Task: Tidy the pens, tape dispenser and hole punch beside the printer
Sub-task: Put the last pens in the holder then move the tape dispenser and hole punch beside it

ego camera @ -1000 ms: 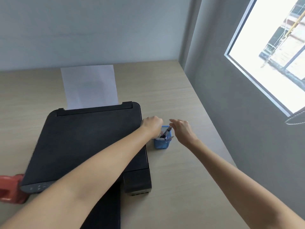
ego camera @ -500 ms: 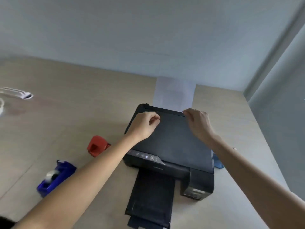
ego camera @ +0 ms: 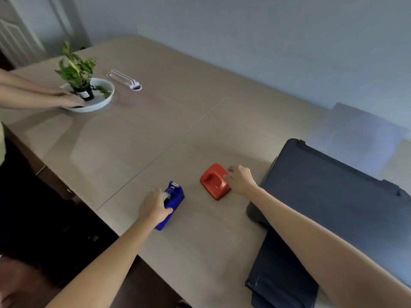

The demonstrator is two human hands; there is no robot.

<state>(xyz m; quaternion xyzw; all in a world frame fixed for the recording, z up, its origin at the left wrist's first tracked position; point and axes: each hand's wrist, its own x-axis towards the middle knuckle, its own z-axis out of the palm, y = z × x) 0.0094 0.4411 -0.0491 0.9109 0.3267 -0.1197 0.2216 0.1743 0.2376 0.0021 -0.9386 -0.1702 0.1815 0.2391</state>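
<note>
A blue tape dispenser (ego camera: 174, 197) lies on the wooden table (ego camera: 155, 121) near its front edge. My left hand (ego camera: 154, 206) is closed around its near end. A red hole punch (ego camera: 213, 182) sits to the right of it, just left of the black printer (ego camera: 333, 196). My right hand (ego camera: 241, 180) rests against the punch's right side with fingers spread, not wrapped around it. The pens and their blue holder are out of view.
The printer's output tray (ego camera: 282, 274) sticks out toward me. At the far left, another person's hands (ego camera: 66, 100) hold a white dish (ego camera: 97, 103) with a potted plant (ego camera: 76, 72). A white object (ego camera: 126, 81) lies beside it.
The view has swung left from the printer. My hands left the printer lid: the left one now grips the tape dispenser, the right one touches the red hole punch.
</note>
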